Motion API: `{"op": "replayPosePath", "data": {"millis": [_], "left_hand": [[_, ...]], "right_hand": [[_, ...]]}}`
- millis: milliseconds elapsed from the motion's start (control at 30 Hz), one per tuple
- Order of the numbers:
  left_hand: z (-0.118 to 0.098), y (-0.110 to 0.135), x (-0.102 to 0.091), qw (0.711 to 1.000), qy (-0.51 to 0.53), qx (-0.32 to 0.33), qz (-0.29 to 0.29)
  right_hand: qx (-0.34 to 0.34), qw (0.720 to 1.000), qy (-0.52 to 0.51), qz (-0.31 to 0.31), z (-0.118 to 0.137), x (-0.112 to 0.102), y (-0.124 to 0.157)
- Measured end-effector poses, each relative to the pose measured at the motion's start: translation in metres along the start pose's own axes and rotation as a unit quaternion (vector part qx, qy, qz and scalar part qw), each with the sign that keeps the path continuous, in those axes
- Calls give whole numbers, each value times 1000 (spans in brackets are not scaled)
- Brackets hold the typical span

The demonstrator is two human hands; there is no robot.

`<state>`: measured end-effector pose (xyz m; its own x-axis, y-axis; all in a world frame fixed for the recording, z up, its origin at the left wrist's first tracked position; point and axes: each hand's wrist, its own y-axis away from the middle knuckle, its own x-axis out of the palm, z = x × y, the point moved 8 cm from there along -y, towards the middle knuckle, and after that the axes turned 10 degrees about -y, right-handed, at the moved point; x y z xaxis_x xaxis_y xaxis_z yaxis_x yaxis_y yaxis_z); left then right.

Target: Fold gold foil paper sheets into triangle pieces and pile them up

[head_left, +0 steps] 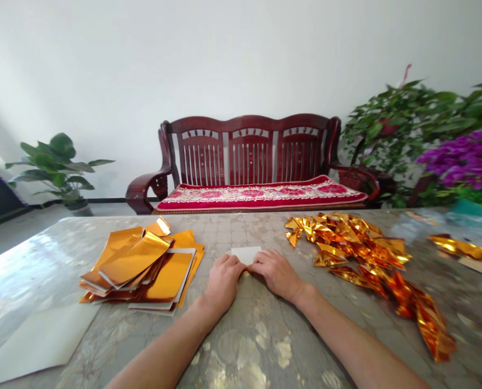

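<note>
Here, in the middle of the frame, the left hand (223, 280) and the right hand (277, 272) meet with curled fingers and pinch the near edge of a small sheet (246, 253), which lies white side up on the tabletop (265, 346). I think a clean crease needs the edges aligned first, then pressure outward from the middle. The fingers hide the fold itself. The gold sheets (144, 267) at left and the folded gold pieces (358, 243) at right lie apart.

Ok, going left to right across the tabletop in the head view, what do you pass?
White sheet → stack of flat gold sheets → left hand → right hand → pile of folded gold pieces → lone gold piece at the far right edge.
</note>
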<state>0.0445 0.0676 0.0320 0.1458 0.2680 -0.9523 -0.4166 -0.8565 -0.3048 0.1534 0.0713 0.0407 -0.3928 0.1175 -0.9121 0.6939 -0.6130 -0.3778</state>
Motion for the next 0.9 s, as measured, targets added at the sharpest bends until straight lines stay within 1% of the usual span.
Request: {"op": "replayPosePath", "data": {"millis": [133,267,400,600,733,900], "left_hand": [[-10,2,-1,996,-84,26,24],[-21,3,-6,989,-136,46,46],[-27,5,-6,982,-163,43,81],[-32,10,-2,974,-194,34,110],[-34,13,-3,971,-210,23,108],[-34,14,-5,975,-192,20,112]], "right_hand": [[-33,999,6,22,3,3,1],[-41,999,7,27,2,1,3],[-33,999,9,22,-1,-1,5],[0,1000,19,9,-15,-2,10],[17,999,31,-1,-22,-3,12],[29,999,39,-21,-22,-7,13]]}}
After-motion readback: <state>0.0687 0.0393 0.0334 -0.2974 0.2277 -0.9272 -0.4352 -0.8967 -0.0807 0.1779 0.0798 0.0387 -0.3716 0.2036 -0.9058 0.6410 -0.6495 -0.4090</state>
